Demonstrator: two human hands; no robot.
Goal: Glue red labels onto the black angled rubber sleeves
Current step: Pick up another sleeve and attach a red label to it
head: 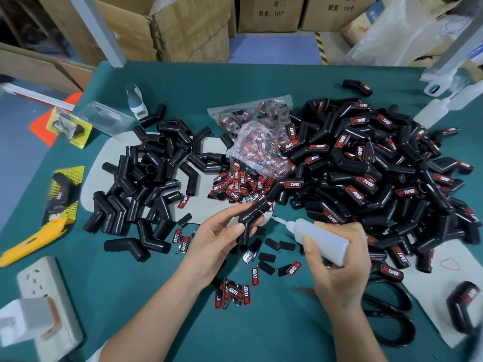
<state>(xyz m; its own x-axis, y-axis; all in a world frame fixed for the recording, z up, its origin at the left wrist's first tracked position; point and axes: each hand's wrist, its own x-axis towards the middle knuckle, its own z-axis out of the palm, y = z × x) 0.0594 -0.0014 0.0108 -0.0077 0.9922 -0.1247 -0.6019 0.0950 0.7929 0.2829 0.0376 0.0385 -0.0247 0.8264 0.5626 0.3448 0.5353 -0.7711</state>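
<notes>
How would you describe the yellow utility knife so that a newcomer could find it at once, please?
Start at the green table and go to its left edge, below the heap of unlabelled sleeves. The yellow utility knife lies there slantwise, just above the white power strip. It is long, solid and bright yellow, unlike the yellow mesh packaging cards above it.

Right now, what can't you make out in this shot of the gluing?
Head view only:
- Nozzle tip of the glue bottle: too fine to tell whether it touches the held sleeve.
- Scissors: blades hidden by the right hand.
- Labelled sleeve at lower right: blurred.
- Sleeve's lower end: covered by left hand fingers.
</notes>
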